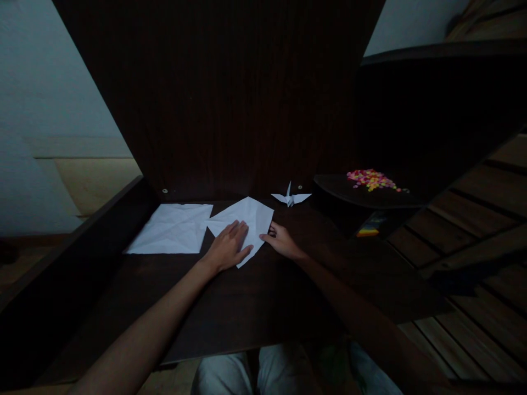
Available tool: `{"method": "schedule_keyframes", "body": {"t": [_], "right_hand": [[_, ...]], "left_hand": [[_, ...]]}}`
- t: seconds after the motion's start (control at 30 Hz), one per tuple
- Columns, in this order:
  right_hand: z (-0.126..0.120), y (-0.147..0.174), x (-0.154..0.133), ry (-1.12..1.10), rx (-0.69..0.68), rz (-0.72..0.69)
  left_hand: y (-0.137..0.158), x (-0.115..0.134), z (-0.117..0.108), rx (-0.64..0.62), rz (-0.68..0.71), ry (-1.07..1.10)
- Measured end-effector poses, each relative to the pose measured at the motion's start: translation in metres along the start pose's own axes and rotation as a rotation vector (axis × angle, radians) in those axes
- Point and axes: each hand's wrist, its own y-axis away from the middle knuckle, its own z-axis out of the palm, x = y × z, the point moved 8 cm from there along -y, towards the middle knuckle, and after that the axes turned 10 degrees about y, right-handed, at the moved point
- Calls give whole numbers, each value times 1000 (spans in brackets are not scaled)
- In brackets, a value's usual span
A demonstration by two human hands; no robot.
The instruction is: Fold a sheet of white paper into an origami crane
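Observation:
A white sheet of paper (pixel 247 211), partly folded, lies on the dark wooden desk (pixel 242 307) in front of me. Across its lower left part my left hand (pixel 229 244) rests flat, fingers stretched out. At the paper's right edge, my right hand (pixel 280 238) pinches the border between thumb and fingers. Another white sheet (pixel 173 227), creased all over, lies to the left, its right edge meeting the folded paper's left tip. Behind my right hand stands a small white paper crane (pixel 290 198) with its wings spread.
A heap of small pink, yellow and orange pieces (pixel 373 180) lies on a curved dark shelf (pixel 341 189) at the right. Under it sits a small colourful item (pixel 369 225). A dark panel (pixel 230 99) rises behind the desk, and a raised side board (pixel 78 236) borders its left.

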Motion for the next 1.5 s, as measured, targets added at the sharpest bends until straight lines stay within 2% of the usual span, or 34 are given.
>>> {"method": "schedule_keyframes", "body": {"t": [0.1, 0.3, 0.63, 0.77, 1.13, 1.4, 1.5], "right_hand": [[0, 1, -3, 108, -4, -15], [-1, 3, -10, 292, -17, 4], [-6, 5, -15, 265, 46, -5], [-3, 6, -16, 278, 1, 18], [5, 10, -26, 433, -128, -85], [6, 9, -28, 483, -110, -124], [5, 9, -27, 503, -115, -97]], "left_hand": [[0, -4, 2, -16, -62, -31], [0, -7, -2, -42, -86, -41], [-2, -2, 1, -42, 30, -92], [-2, 0, 0, -32, 31, -106], [-3, 1, -1, -34, 21, -104], [-2, 1, 0, -47, 42, -74], [-2, 3, 1, -71, 52, -58]]}}
